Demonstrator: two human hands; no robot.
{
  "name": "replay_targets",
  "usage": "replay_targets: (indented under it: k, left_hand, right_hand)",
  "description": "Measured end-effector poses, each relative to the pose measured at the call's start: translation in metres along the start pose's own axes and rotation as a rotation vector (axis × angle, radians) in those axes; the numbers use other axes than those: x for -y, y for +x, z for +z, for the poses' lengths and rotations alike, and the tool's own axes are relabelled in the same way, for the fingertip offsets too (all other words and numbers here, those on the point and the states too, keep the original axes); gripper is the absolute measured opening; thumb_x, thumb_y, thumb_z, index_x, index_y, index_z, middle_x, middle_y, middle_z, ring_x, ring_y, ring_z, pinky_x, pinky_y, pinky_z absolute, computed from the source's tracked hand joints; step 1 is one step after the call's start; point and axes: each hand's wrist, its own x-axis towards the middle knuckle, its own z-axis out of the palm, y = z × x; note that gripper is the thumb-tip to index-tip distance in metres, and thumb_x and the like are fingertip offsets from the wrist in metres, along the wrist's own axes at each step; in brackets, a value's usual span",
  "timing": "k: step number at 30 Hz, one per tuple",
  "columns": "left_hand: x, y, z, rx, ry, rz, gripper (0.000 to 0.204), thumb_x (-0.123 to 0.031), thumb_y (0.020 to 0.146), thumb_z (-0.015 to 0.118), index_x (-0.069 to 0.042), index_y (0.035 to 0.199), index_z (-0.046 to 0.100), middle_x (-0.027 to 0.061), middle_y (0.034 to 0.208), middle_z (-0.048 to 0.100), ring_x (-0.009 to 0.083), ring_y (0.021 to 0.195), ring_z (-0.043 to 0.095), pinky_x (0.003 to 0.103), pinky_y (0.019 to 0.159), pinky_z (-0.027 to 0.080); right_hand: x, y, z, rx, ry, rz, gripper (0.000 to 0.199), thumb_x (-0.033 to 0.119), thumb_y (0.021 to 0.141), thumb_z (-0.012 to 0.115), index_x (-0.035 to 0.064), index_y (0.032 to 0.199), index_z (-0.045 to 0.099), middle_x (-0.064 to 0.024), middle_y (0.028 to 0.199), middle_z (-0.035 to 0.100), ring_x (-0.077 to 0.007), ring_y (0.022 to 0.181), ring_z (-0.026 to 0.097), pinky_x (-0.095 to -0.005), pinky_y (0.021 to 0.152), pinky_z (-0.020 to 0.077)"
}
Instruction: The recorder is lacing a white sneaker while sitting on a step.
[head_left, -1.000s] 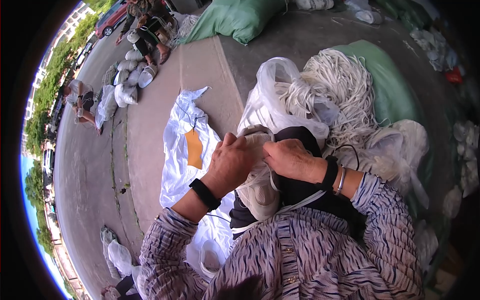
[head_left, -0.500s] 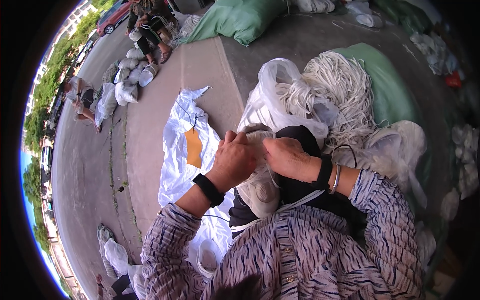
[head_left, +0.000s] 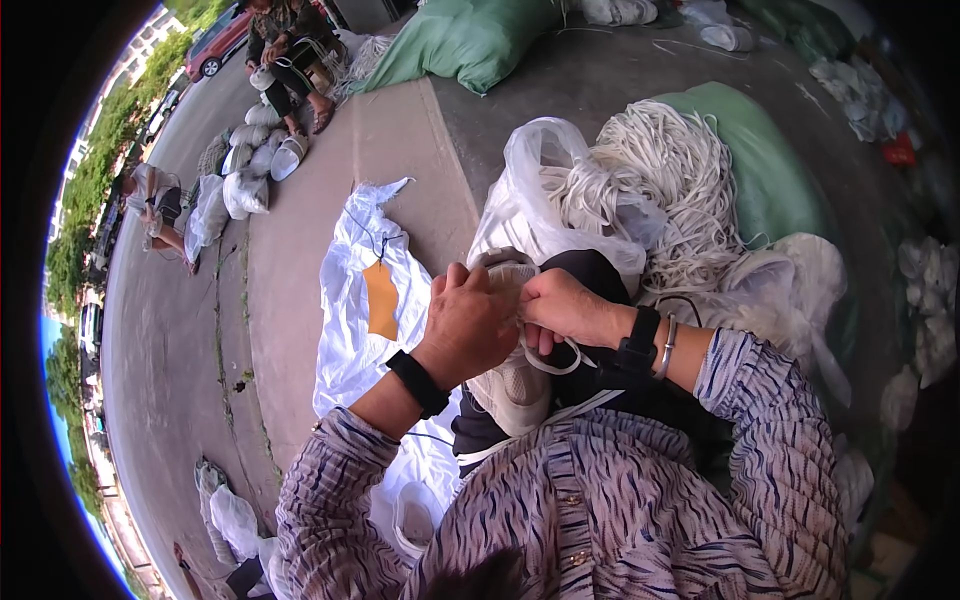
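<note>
A pale beige shoe (head_left: 510, 392) rests on my lap, its toe toward my body. My left hand (head_left: 466, 318) is closed around the shoe's upper on its left side. At the shoe's opening, my right hand (head_left: 568, 308) pinches a white shoelace (head_left: 572, 366), which loops out below its fingers. The fingertips of both hands meet over the lacing, so the eyelets are hidden. Another white lace (head_left: 600, 398) lies across my lap. To the lower left, a second light shoe (head_left: 413, 518) sits on a white plastic sheet (head_left: 345, 335).
A big bundle of white laces (head_left: 675, 190) spills from a clear plastic bag (head_left: 520, 190) ahead, against a green sack (head_left: 770, 170). An orange tag (head_left: 381, 302) lies on the sheet. Another green sack (head_left: 460, 45) stands farther off. Two people sit at the far left near several bags.
My right hand has turned and drawn slightly down toward me, and a loop of lace now shows beneath it. My left hand keeps its hold on the shoe.
</note>
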Motion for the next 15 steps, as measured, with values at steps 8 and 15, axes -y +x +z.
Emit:
replay_targets:
  k: [8,15]
  left_hand:
    - [-0.007,0.001,0.012,-0.057,0.082,-0.055,0.023,-0.020,0.071,0.063,-0.021,0.093,0.070,0.0071,0.099,0.055,0.0293,0.100,0.044,0.040,0.090,0.034]
    - [0.014,-0.009,0.002,-0.069,-0.114,-0.022,0.017,-0.014,0.069,0.068,-0.015,0.085,0.066,0.0014,0.088,0.059,0.0236,0.092,0.051,0.035,0.079,0.046]
  right_hand:
    - [0.003,0.001,-0.006,0.030,-0.082,0.031,0.019,0.008,0.088,0.045,-0.0038,0.084,0.060,-0.0096,0.062,0.062,-0.0147,0.045,0.058,-0.0233,0.037,0.0404]
    - [-0.001,-0.003,-0.012,0.049,-0.120,-0.045,0.020,0.013,0.088,0.050,-0.0033,0.092,0.061,-0.0093,0.062,0.062,-0.0144,0.045,0.058,-0.0228,0.038,0.0416]
